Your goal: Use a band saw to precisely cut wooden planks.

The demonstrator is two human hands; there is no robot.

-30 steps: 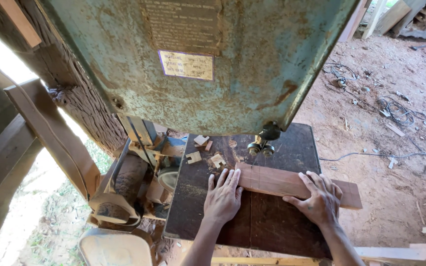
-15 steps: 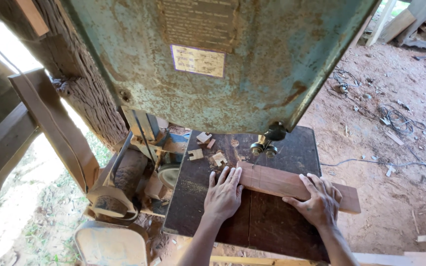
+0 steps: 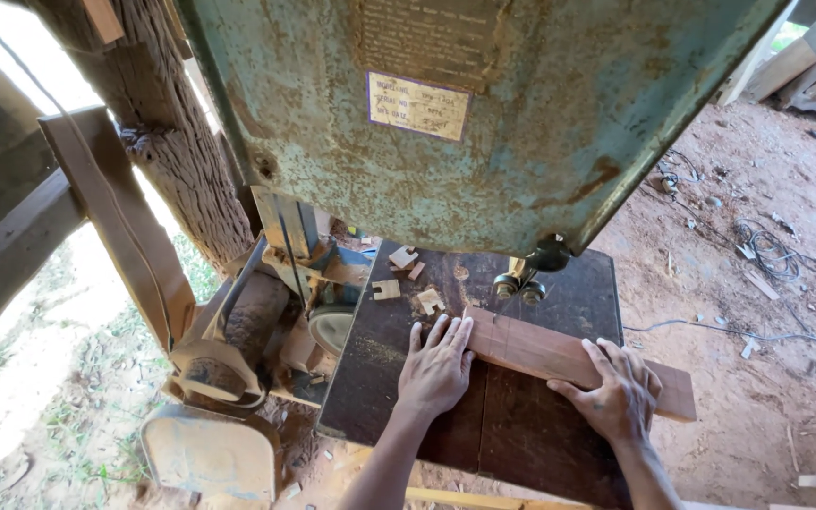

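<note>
Rust-streaked green steel filled the top of the view, the housing of a band saw [image 3: 484, 104] hanging over a dark, sawdust-strewn saw table [image 3: 380, 378]. Off to the left, a worn leather drive belt [image 3: 115, 227] ran down past a rough timber post [image 3: 167, 142] toward the pulleys beside the table, with nothing guarding it; a sleeve or a loose offcut straying there could have been caught.

On the table, the left hand [image 3: 436, 370] lay flat with fingers spread, its fingertips pressed against the near end of a reddish wooden board [image 3: 559, 359]. That end sat just below the blade guide [image 3: 521, 283], so the fingers were close to the cutting line. If the board had jumped or the hand slid forward, the fingertips would probably have met the blade first. Small wood offcuts [image 3: 408, 274] lay scattered behind the hand and could have snagged or tipped the board.

Further right, the right hand [image 3: 616, 397] was spread palm-down on top of the board, pressing rather than gripping; the far end overhung the table edge, so uneven pressure could have levered the board up. Cables [image 3: 757, 246] trailed across the dirt floor [image 3: 776, 397], a tripping risk.
</note>
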